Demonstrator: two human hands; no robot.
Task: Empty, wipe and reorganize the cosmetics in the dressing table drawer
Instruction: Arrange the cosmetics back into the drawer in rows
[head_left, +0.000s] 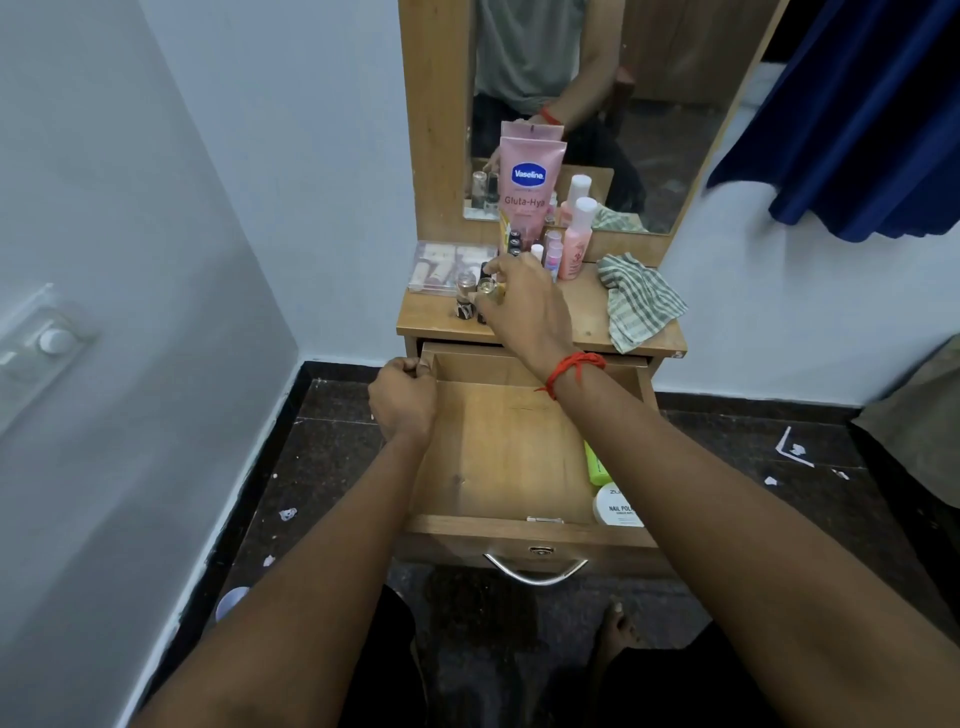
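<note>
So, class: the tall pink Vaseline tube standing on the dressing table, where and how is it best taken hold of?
Probably the upper body of the Vaseline tube, pinched across its flat faces from above. It stands upright on its cap, and small bottles crowd its base, so the lower part is blocked.

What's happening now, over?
Right hand grip on small bottle on tabletop. Left hand holding drawer edge. Nothing blocking.

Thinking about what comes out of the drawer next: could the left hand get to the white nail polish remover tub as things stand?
Probably not easily. The left hand rests at the drawer's far-left corner, while the white tub sits at the near right, partly under the right forearm crossing above it. The drawer floor between is bare.
</note>
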